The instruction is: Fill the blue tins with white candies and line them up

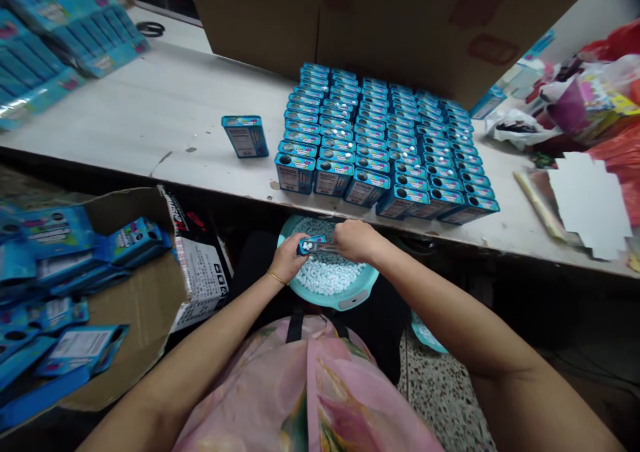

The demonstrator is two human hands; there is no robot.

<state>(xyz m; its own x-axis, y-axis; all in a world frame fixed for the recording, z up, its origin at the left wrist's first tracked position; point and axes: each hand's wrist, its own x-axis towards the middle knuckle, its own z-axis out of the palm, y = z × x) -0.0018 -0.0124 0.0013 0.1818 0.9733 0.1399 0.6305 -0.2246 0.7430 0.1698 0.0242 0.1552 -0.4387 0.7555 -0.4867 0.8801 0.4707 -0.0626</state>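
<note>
A small blue box (pixel 311 244) is held upright in my left hand (pixel 287 259), over the left side of a turquoise basin (pixel 353 299). White pellets show at the box's open top. My right hand (pixel 357 240) is closed round the handle of a metal scoop (pixel 327 247), whose tip meets the box's opening. Many small white pellets (pixel 327 275) fill the basin, which rests on my lap under the table's edge.
Rows of blue boxes (pixel 370 152) stand on the white table (pixel 175 119), with one box (pixel 245 137) apart to their left. A carton (pixel 145 305) of flat blue boxes is at left. Brown cardboard (pixel 380 25) rises behind; bags (pixel 585 105) lie at right.
</note>
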